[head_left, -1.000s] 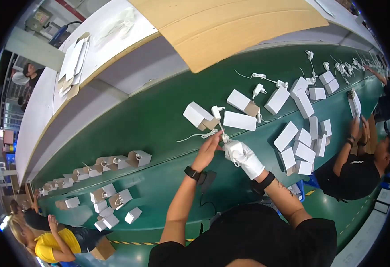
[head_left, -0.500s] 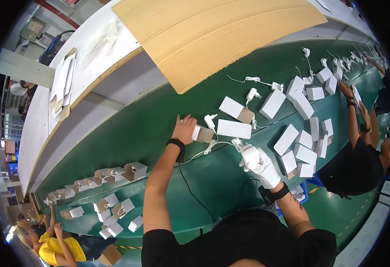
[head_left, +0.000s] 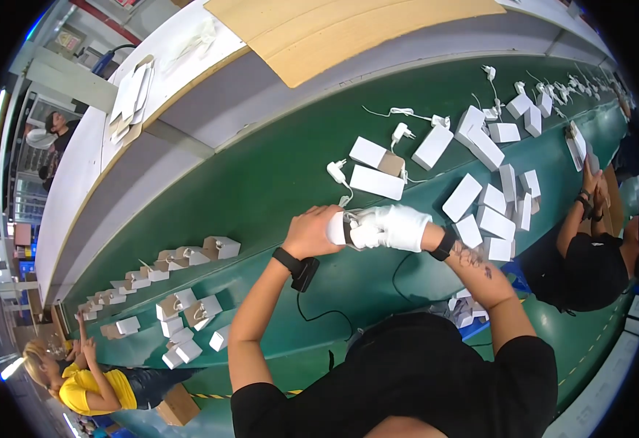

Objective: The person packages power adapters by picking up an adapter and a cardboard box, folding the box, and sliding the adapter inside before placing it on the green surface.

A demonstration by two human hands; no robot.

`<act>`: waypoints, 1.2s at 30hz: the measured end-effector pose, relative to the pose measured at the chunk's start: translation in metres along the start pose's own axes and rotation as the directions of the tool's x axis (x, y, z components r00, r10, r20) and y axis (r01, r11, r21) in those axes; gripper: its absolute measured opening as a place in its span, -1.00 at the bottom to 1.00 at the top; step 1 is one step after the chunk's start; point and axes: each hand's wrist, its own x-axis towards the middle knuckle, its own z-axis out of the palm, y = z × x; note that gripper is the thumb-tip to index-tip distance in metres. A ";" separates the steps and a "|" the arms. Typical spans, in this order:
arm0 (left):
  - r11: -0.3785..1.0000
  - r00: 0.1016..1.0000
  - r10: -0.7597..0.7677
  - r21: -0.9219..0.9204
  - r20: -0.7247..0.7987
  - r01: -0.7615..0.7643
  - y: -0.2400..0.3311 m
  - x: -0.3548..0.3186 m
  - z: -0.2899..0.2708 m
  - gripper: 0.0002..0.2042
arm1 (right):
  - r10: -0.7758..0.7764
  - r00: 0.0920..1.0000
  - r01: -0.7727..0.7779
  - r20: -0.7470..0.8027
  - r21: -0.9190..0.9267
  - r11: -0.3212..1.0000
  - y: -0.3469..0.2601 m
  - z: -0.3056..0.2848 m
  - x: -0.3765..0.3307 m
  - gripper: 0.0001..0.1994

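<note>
At the middle of the green bench (head_left: 261,186), in front of the wearer's torso, the held box (head_left: 336,229), small and white, lies between the two hands, its mouth turned toward the right.

Left hand (head_left: 312,232): bare, back uppermost, fingers wrapped over the box and gripping it near the open end. Left forearm rises from the lower edge, elbow bent outward; dark wrist strap (head_left: 286,260) with a black unit, cord trailing below.

Right hand (head_left: 391,227): white-gloved, directed leftward, fingertips at the box mouth. White on white there; cannot tell whether these fingers are closed on something. Right forearm slants up and leftward from the elbow, with a dark wristband (head_left: 445,245).

Writing: faces of the flat box (head_left: 376,182) and the grouped boxes (head_left: 462,197) read as white; any print is too small to tell. Wall placard (head_left: 69,38), upper left: blurred, illegible.

Surroundings: a white plug adapter (head_left: 336,172) lies just beyond the held box, its cable running toward the hands. Open boxes (head_left: 221,247) stand in a row at left. One co-worker in yellow (head_left: 100,393) at left, another in black (head_left: 589,270) at right.
</note>
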 end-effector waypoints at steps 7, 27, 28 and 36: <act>0.991 0.998 -0.038 -0.131 -0.049 0.031 0.004 -0.003 0.038 -0.40 | 0.089 0.959 0.085 0.269 -0.575 0.814 0.004 0.002 0.004 -0.86; 0.922 0.902 -0.285 -0.351 -0.325 0.164 -0.001 -0.024 0.082 -0.25 | -0.157 0.975 0.153 -0.156 -0.040 0.987 0.024 0.016 0.009 -0.90; 0.904 0.883 -0.299 -0.403 -0.362 0.141 0.001 -0.022 0.084 -0.25 | -0.133 0.986 0.125 -0.099 -0.083 0.989 0.024 0.015 0.009 -0.91; 0.853 0.810 -0.313 -0.522 -0.496 0.010 -0.001 -0.015 0.098 -0.29 | -0.034 0.980 0.127 0.194 -0.493 0.860 0.025 0.037 0.037 -0.95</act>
